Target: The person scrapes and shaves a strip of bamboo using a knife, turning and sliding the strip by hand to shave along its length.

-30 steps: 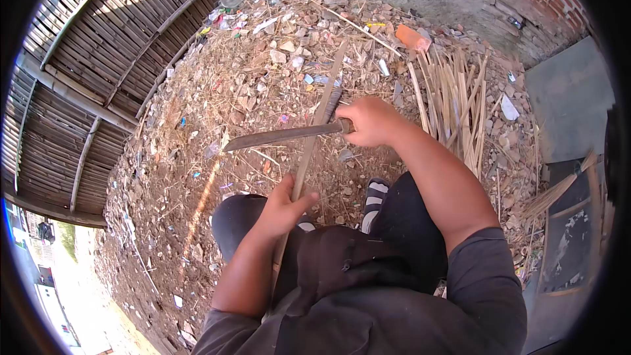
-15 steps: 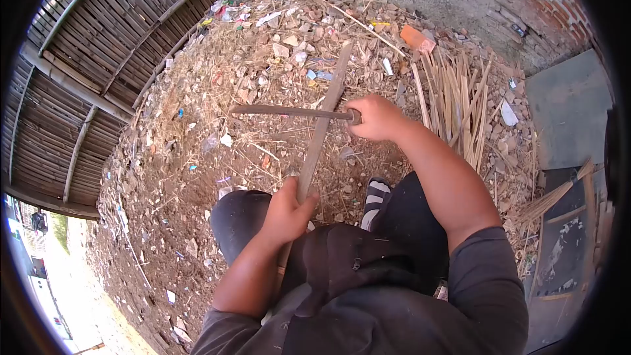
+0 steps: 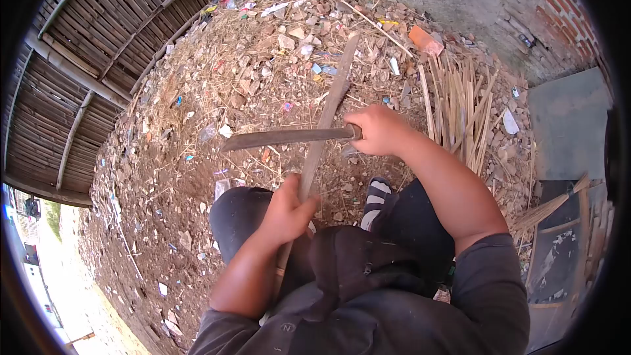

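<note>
A long bamboo strip [image 3: 328,110] slants from beside my lap out over the littered ground. My left hand [image 3: 289,209] is closed round its near part, in front of my bent knee. Closed on the handle of a machete [image 3: 282,136], my right hand [image 3: 378,130] is to the right of the strip. The machete's dark blade points left and crosses over the strip; whether it touches the wood I cannot tell. The handle is mostly hidden in my fingers.
Split bamboo strips [image 3: 460,102] lie in a pile at the right, near an orange brick [image 3: 426,41]. A bamboo fence [image 3: 85,46] stands left, a brick wall [image 3: 453,0] behind. A grey board [image 3: 566,128] and a straw broom [image 3: 549,207] are at the right. Rubble and litter cover the ground.
My right hand and the machete have come slightly nearer to me along the strip. The blade's flat side shows more now. My left hand keeps its hold.
</note>
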Motion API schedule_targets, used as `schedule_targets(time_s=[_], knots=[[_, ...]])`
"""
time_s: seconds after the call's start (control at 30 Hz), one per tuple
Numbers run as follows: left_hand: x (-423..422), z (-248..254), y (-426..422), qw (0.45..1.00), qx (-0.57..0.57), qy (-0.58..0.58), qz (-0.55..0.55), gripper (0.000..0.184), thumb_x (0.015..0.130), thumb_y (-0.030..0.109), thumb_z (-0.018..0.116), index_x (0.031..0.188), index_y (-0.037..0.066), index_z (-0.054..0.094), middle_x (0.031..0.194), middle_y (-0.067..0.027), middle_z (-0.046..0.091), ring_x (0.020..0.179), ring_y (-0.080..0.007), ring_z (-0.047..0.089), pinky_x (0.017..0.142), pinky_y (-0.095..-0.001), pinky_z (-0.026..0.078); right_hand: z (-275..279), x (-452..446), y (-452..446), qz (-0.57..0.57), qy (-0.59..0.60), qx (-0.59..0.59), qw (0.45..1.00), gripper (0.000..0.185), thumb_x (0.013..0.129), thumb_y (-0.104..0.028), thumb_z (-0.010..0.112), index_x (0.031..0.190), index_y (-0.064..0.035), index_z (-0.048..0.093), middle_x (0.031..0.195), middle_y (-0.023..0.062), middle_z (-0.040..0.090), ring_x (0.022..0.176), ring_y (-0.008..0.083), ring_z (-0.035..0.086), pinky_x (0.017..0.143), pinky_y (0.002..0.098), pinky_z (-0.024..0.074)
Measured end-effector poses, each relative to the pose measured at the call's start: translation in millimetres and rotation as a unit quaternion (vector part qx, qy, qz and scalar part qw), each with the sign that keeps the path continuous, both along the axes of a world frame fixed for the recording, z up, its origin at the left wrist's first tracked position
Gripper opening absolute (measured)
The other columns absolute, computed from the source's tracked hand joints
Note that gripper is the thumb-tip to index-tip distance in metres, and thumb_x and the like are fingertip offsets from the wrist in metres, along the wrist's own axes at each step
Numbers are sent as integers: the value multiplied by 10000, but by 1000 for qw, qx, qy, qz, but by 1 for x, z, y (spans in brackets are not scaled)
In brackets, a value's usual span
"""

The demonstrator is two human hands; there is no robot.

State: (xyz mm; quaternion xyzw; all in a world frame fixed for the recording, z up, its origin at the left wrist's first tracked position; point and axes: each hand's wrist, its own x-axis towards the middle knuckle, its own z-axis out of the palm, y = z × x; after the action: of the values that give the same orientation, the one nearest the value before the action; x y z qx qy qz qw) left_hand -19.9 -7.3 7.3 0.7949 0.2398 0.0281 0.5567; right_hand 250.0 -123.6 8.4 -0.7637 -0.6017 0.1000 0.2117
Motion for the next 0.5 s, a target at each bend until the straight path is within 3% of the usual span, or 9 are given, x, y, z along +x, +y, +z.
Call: schedule_targets(time_s=[0.1, 0.13, 0.23, 0.33, 0.43, 0.5], knots=[[0, 6, 1, 999, -41, 22, 3, 372, 931, 145, 665, 1169, -71, 478, 820, -137, 627, 561, -203, 660, 442, -363, 525, 0, 8, 8, -24, 73, -27, 997, 200, 753, -210, 716, 912, -89, 701, 761, 185, 675, 766, 406, 675, 700, 503, 537], [1, 9, 2, 998, -57, 32, 1, 371, 930, 142, 663, 1168, -72, 476, 840, -135, 625, 570, -199, 657, 432, -366, 525, -8, 7, 12, -68, 93, 54, 992, 211, 767, -213, 751, 830, -42, 645, 681, 160, 639, 654, 373, 640, 625, 450, 491], [0, -11, 5, 989, -147, -32, 2, 364, 926, 130, 663, 1173, -65, 481, 859, -96, 606, 607, -163, 634, 437, -341, 524, 1, 6, 9, -125, 92, 47, 987, 205, 770, -212, 749, 869, -47, 678, 703, 160, 655, 664, 369, 645, 635, 452, 496], [0, -4, 3, 988, -153, -19, 1, 341, 922, 123, 659, 1166, -50, 495, 874, -69, 592, 678, -131, 610, 489, -310, 521, 2, -8, 2, -4, 4, 35, 999, 234, 775, -206, 742, 939, -45, 702, 706, 168, 658, 662, 356, 655, 636, 449, 500], [-1, -4, 3, 996, -91, 16, -18, 328, 929, 131, 651, 1171, -34, 504, 876, -57, 588, 722, -133, 614, 552, -294, 532, -6, 11, 6, -71, 83, 21, 994, 268, 769, -209, 747, 979, -48, 706, 729, 177, 667, 679, 355, 667, 657, 450, 511], [-1, -3, 0, 987, -159, 21, -14, 275, 925, 123, 638, 1131, -8, 511, 845, -39, 575, 703, -121, 588, 535, -290, 499, -7, 16, 3, -141, 115, 36, 983, 260, 766, -205, 743, 975, -53, 706, 749, 190, 672, 686, 366, 669, 667, 445, 522]])
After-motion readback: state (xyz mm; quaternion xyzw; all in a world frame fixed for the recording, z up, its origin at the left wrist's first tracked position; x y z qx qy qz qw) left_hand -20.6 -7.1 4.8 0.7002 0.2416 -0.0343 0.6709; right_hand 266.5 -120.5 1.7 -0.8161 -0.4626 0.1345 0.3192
